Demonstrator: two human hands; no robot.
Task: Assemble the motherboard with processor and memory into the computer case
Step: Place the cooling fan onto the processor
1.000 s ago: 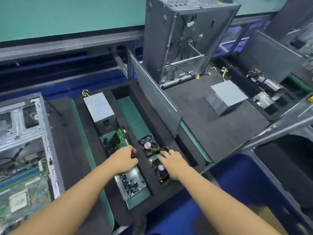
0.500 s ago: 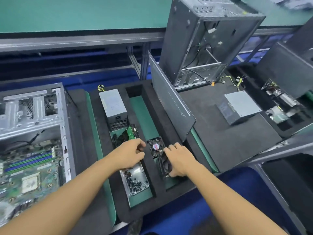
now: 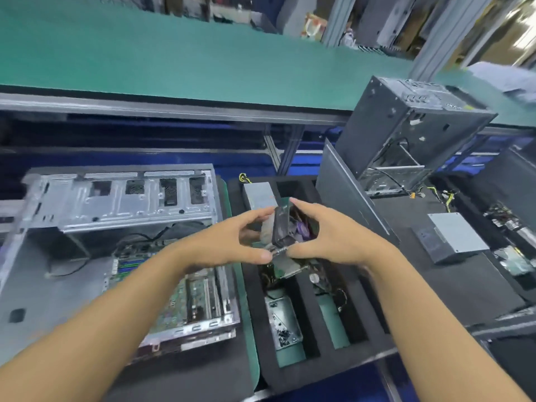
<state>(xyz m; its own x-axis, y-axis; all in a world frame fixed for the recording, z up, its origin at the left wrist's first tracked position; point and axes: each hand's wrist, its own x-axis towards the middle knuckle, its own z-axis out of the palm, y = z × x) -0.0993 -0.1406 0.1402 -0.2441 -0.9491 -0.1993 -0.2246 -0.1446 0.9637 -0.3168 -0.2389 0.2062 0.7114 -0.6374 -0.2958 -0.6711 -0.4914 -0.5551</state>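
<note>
A long green belt (image 3: 174, 59) runs along the back of the room, and black mats cover the bench in front of it. On the left lies the open computer case (image 3: 116, 198). The motherboard (image 3: 179, 294) already sits flat inside it. It is too blurry to tell if the chip and memory sticks are in.

Both hands are up over the black foam tray (image 3: 301, 303) in the middle. The left hand (image 3: 232, 242) pinches a small dark part (image 3: 282, 224) between thumb and fingers. The right hand (image 3: 333, 236) curls its fingers round the other side. The part looks like a little fan, but it is blurred.

I think the step is picking out this part to go into the case. Next it has to travel left, over the case wall, and be lined up above the board. Any wire hanging from it could snag on the tray.

The tray has long slots. The left slot holds a grey power box (image 3: 258, 194) at the far end, a green card (image 3: 285, 265) in the middle, and a metal dish (image 3: 282, 317) with dark screws (image 3: 285, 335) near me. The right slot holds what looks like another fan (image 3: 316, 278) with a thin wire.

On the right, a second case (image 3: 406, 134) stands upright, with a flat panel (image 3: 342, 192) leaning nearby.
</note>
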